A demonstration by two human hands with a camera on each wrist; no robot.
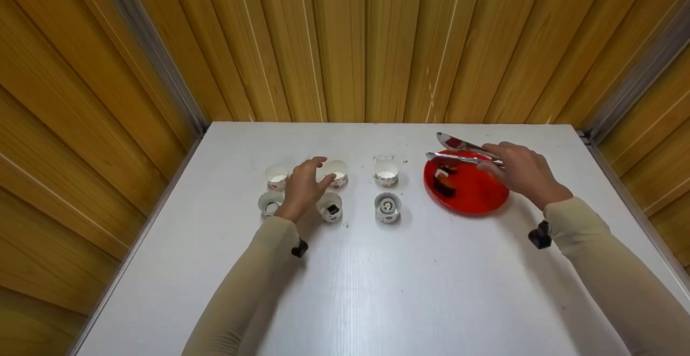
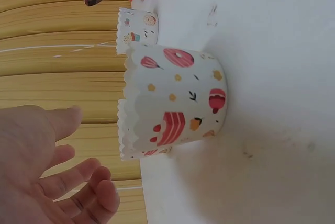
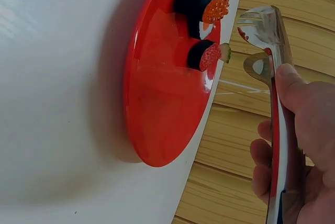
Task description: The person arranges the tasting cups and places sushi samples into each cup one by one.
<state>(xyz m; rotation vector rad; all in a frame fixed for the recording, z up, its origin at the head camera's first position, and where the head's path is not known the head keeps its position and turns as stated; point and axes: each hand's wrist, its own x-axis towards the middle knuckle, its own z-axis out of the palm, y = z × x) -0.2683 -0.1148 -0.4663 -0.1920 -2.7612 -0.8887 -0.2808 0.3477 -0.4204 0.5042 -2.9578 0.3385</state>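
Beige sleeves (image 1: 256, 272) end in a relaxed left grip (image 1: 303, 190) and right grip (image 1: 522, 171) grasping mirror-bright, fork-tipped tongs (image 3: 282, 130).

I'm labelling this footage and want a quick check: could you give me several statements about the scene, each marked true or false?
1. The right hand holds metal tongs. True.
2. The left hand is gripping a paper cup. False: it holds nothing and is among the cups.
3. Six paper cups stand on the white table. True.
4. The plate is blue. False: it is red.
5. Sushi pieces lie on the plate. True.
6. In the head view, the cups stand to the right of the plate. False: they stand to its left.
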